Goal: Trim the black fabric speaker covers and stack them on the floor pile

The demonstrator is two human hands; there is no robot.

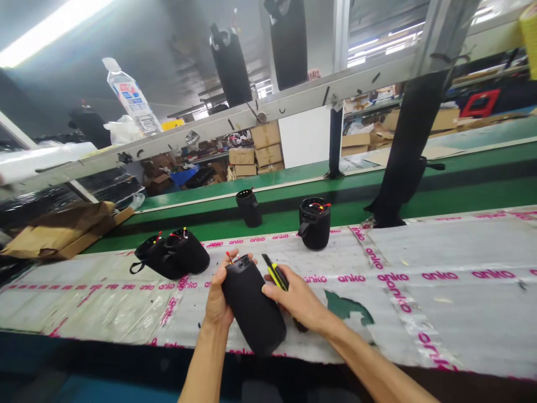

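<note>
Taking the held cylinder as the clock's centre, its wired end leans toward eleven and its other end toward five, by the sheet's near edge. Whether that lower end touches the sheet is hard to tell.

The left hand is clamped on the cylinder from nine to eleven, some fingertips showing past the wired end, close to the red wire. At three, the right hand has its fingers closed round a yellow-and-black knife, blade pointing to eleven. The right thumb lies right at the cylinder's side; I cannot tell whether it touches.

Two pots stand together at ten, another pot between one and two, and a fourth at twelve on the green strip.
</note>
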